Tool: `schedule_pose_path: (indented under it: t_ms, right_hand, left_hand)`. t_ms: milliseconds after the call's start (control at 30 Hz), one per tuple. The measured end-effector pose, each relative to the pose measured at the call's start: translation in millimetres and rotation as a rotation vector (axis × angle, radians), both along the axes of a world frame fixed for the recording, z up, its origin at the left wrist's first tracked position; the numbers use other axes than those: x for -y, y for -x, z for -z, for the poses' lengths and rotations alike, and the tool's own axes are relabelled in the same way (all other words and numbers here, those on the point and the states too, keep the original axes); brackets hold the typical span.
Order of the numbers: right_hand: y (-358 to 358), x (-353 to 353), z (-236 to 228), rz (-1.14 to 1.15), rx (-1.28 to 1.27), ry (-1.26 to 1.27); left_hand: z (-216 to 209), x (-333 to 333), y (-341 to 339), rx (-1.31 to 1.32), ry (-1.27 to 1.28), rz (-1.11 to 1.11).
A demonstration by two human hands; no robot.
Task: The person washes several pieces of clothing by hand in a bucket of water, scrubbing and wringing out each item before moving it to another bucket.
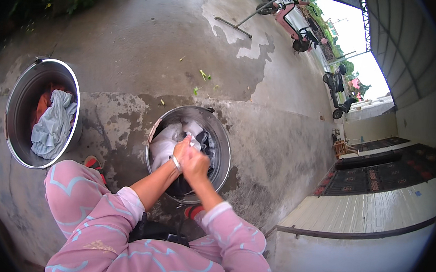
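Both hands meet over the round shiny metal basin [223, 151] that sits on the wet concrete ground [148, 45] just in front of the knees. The left hand [181, 147] and the right hand [196, 164] are pressed together, fingers curled shut around a bunched piece of white wet cloth [193, 140]; a bit of it pokes out above the knuckles, and the rest trails down into the basin among pale and dark laundry [166, 145]. The cloth sits inside the clenched fingers, though how far it runs through the right fist I can't quite make out. Off to the left, well apart, a second metal basin [19, 97] holds a light blue garment [53, 124] over something orange.
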State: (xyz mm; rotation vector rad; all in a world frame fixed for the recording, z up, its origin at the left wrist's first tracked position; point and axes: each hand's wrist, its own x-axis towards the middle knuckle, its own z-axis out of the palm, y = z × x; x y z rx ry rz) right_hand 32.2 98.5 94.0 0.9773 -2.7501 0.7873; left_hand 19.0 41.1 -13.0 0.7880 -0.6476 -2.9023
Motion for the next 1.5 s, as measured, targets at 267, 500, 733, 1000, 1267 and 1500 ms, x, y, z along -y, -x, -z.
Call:
schedule_pose_path:
  t_ms: [267, 500, 733, 1000, 1267, 1500]
  right_hand:
    - [76, -81, -5, 0.354, 0.912, 0.680]
    - [54, -97, -88, 0.007, 1.135, 0.731]
    - [55, -103, -103, -0.052, 1.156, 0.737]
    - [42, -82, -114, -0.207, 1.045, 0.658]
    - [56, -111, -57, -0.366, 0.918, 0.222]
    - [13, -81, 6, -0.156, 0.542, 0.213]
  left_hand:
    - [-71, 43, -11, -0.287, -0.341, 0.403]
    - [-91, 72, -31, -0.335, 0.104, 0.275]
    - [-103, 69, -32, -0.396, 0.219, 0.362]
    - [-166, 29, -36, -0.567, 1.706, 0.296]
    - [-165, 39, -43, -0.446, 0.777, 0.526]
    - [-185, 50, -57, -0.349, 0.272, 0.423]
